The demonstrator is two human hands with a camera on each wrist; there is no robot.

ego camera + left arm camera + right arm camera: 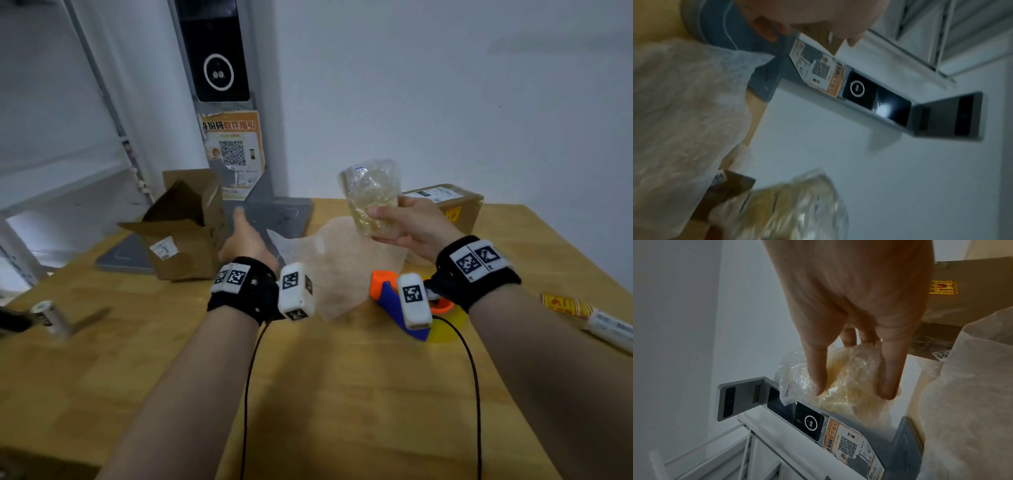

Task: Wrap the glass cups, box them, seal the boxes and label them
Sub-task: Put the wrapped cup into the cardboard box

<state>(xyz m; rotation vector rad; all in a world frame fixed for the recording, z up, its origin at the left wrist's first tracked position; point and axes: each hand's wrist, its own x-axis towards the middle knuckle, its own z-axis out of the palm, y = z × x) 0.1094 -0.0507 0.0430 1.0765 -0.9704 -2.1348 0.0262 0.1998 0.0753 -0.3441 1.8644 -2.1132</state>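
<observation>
Holding the wrapped cup point(373, 198) up off the table point(325, 394), the right hand point(411, 222) has its grip curled round the lower half, thumb & fingers point(818, 369) pressing the plastic. Left hand point(245, 240) grip loose & empty, fingers stretched toward the open box point(185, 226) at far left. Wrap sheet point(342, 267) lies flat btwn the hands; tape gun point(397, 301) just beside it. Sealed box point(452, 205) sits behind the cup.
</observation>
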